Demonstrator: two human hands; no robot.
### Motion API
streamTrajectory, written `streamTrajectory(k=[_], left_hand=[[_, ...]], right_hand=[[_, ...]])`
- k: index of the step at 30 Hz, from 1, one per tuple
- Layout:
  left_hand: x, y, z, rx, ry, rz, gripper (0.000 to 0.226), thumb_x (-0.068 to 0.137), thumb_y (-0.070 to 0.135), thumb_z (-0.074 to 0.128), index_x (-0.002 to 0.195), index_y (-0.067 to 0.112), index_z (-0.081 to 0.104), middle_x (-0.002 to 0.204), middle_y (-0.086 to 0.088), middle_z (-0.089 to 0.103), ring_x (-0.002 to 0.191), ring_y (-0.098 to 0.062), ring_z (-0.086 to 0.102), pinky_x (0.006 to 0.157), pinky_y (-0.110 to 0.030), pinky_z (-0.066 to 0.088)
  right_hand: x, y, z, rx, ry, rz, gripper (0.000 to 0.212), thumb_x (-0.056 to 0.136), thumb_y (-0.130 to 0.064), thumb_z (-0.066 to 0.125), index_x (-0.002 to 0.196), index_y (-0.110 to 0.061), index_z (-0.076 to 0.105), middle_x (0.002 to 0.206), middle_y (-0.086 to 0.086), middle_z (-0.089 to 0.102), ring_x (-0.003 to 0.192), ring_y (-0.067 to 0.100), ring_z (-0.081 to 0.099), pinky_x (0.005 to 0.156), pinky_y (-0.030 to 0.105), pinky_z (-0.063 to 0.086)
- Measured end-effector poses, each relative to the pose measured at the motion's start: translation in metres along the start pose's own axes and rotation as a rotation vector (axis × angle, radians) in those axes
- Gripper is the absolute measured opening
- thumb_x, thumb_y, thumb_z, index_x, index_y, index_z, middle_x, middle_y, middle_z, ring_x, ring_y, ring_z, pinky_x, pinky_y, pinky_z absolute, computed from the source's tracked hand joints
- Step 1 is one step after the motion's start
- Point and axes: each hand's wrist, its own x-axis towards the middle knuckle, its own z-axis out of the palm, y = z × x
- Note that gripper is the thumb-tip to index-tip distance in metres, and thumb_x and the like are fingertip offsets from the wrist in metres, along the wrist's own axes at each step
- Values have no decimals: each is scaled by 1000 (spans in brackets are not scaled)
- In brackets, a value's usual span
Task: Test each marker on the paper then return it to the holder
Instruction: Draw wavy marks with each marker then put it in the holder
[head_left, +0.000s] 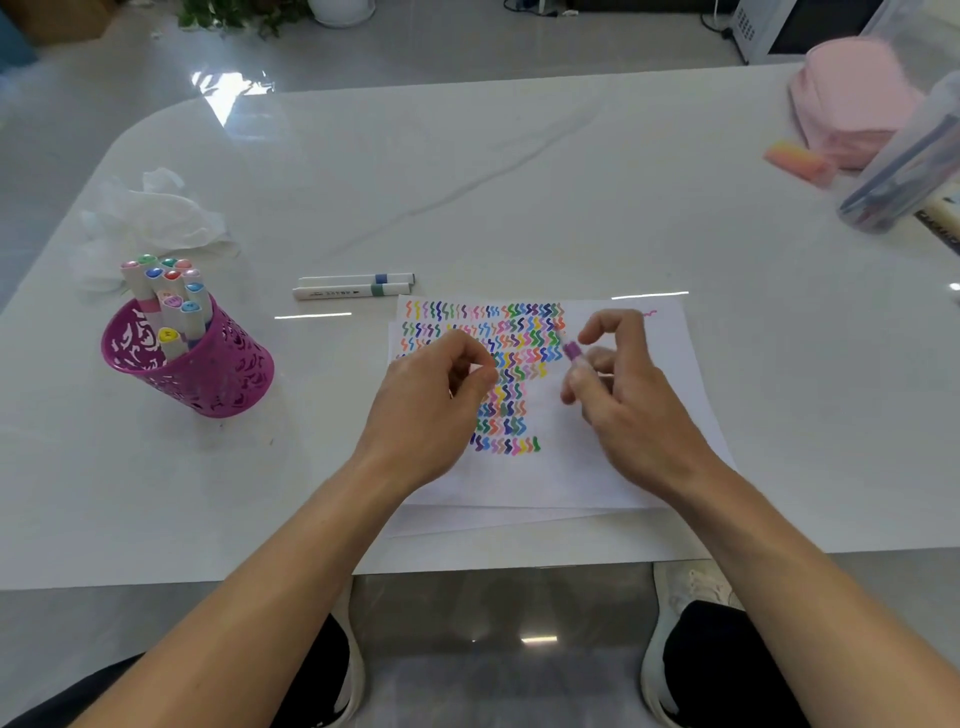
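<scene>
A white paper (613, 467) covered with rows of coloured squiggles lies on the table in front of me. My right hand (623, 405) hovers over its right half and pinches a marker (574, 354) whose purple end points up and to the left. My left hand (431, 405) is over the paper's left half with its fingers curled towards the thumb; I see nothing inside them. The two hands are a short gap apart. A magenta cut-out holder (208, 374) stands at the left with several capped markers (166, 291) upright in it.
Two capped white markers (353, 286) lie side by side just beyond the paper. A crumpled white tissue (150, 213) sits behind the holder. At the far right are a pink pouch (852, 98), an orange-pink eraser (795, 158) and a clear pen case (904, 171).
</scene>
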Motion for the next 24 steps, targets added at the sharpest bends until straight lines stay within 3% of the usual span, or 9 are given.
streamTrajectory(k=[3, 6, 8, 10, 13, 15, 18, 24], left_hand=[[-1, -5, 0, 161, -18, 84, 4, 97, 27, 65, 96, 31, 66, 90, 17, 61, 83, -3, 56, 70, -13, 38], [-1, -8, 2, 236, -10, 161, 5, 95, 26, 68, 99, 27, 71, 99, 16, 63, 97, -6, 53, 80, -19, 37], [-1, -9, 2, 267, -4, 193, 4, 94, 24, 70, 96, 24, 73, 102, 14, 66, 102, -8, 51, 84, -21, 36], [-1, -11, 1, 278, -22, 197, 3, 93, 25, 71, 94, 24, 74, 105, 13, 67, 105, -9, 51, 87, -22, 38], [-1, -14, 1, 281, -39, 193, 5, 95, 27, 69, 95, 25, 73, 105, 14, 67, 104, -9, 52, 87, -23, 41], [-1, -15, 1, 285, -39, 193, 6, 95, 28, 68, 96, 26, 73, 103, 15, 67, 102, -9, 52, 86, -24, 41], [-2, -15, 2, 291, -44, 188, 6, 96, 30, 67, 97, 27, 72, 102, 16, 66, 102, -8, 51, 83, -22, 38], [-1, -17, 2, 275, -52, 164, 7, 96, 29, 67, 96, 25, 73, 105, 14, 68, 103, -8, 53, 85, -22, 38]], right_hand=[[6, -3, -4, 333, -4, 65, 22, 107, -12, 44, 104, -25, 62, 93, 7, 73, 60, 20, 60, 60, 34, 54], [8, -2, -7, 549, -45, 137, 37, 102, 0, 37, 113, -11, 70, 97, 15, 77, 80, 28, 73, 68, 37, 60], [8, 4, -7, 497, -24, 101, 25, 101, 1, 53, 117, -11, 69, 92, 10, 77, 84, 27, 76, 70, 34, 61], [7, 7, -5, 385, 41, 68, 13, 95, -16, 74, 108, -15, 70, 82, 2, 74, 71, 21, 72, 66, 29, 58], [6, 10, -1, 355, 127, 87, 22, 97, -37, 65, 89, -20, 76, 69, 4, 69, 57, 19, 63, 56, 30, 52], [6, 12, 2, 357, 142, 92, 24, 101, -29, 57, 91, -21, 78, 68, 9, 69, 54, 23, 62, 52, 32, 49], [5, 14, 5, 349, 157, 81, 5, 96, -19, 67, 101, -19, 65, 69, 12, 72, 54, 27, 66, 50, 32, 52], [5, 19, 7, 341, 228, 119, 27, 90, -13, 78, 86, -10, 51, 72, 13, 76, 62, 33, 76, 62, 46, 62]])
